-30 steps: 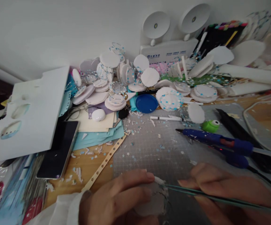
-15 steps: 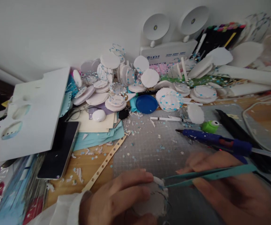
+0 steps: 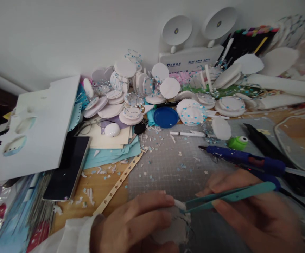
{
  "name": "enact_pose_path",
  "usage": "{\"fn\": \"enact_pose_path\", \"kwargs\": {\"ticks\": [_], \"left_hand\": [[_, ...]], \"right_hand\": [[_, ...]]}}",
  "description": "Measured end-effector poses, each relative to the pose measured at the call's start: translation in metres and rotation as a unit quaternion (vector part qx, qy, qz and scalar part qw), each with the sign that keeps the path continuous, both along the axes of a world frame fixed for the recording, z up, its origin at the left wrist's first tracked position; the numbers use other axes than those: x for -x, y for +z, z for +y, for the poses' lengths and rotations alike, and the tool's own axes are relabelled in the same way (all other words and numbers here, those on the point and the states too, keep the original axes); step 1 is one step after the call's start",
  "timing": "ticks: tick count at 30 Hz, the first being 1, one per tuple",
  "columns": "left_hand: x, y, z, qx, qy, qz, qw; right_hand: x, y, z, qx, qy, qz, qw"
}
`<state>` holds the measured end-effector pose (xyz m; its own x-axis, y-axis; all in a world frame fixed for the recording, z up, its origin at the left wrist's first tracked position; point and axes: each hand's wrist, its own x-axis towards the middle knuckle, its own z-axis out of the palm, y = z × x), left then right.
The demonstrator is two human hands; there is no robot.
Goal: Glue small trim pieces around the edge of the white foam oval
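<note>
A round white disc (image 3: 169,228) with a rough, partly blue-flecked edge lies low in the middle of the head view. My left hand (image 3: 139,221) is closed round its left side, fingers over the top and thumb near the bottom. Teal tweezers (image 3: 236,195) are pinched in my right hand (image 3: 249,207), which is slightly blurred. Their tips reach the disc's upper right edge; whether they grip a small piece there I cannot tell. Under the disc spreads a grey gridded cutting mat (image 3: 152,175).
Behind the hands lie a blue glue gun (image 3: 242,158), a green frog-like figure (image 3: 238,143), a white pen (image 3: 188,134) and a blue lid (image 3: 166,117). Many white discs (image 3: 170,88) are piled along the wall. At left are a phone (image 3: 67,168) and a white board (image 3: 46,130).
The tweezers have shifted slightly left and down, and their tips now meet the disc's edge. My left hand keeps its hold on the disc.
</note>
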<state>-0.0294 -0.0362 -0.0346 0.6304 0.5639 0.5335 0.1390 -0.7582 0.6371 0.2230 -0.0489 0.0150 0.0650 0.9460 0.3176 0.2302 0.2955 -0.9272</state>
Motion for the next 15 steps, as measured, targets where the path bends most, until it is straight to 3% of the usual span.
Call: {"fn": "enact_pose_path", "kwargs": {"ticks": [3,9,15], "left_hand": [[-0.003,0.008,0.002,-0.018,-0.005,-0.026,0.999],[-0.006,0.019,0.008,-0.082,-0.004,-0.063,0.995],[-0.005,0.015,0.002,-0.049,0.013,-0.041,0.998]], "right_hand": [[-0.003,-0.002,-0.001,0.022,0.036,-0.011,0.999],[0.004,0.006,0.002,0.061,0.018,0.076,0.995],[0.002,-0.001,0.001,0.109,0.012,0.114,0.987]]}}
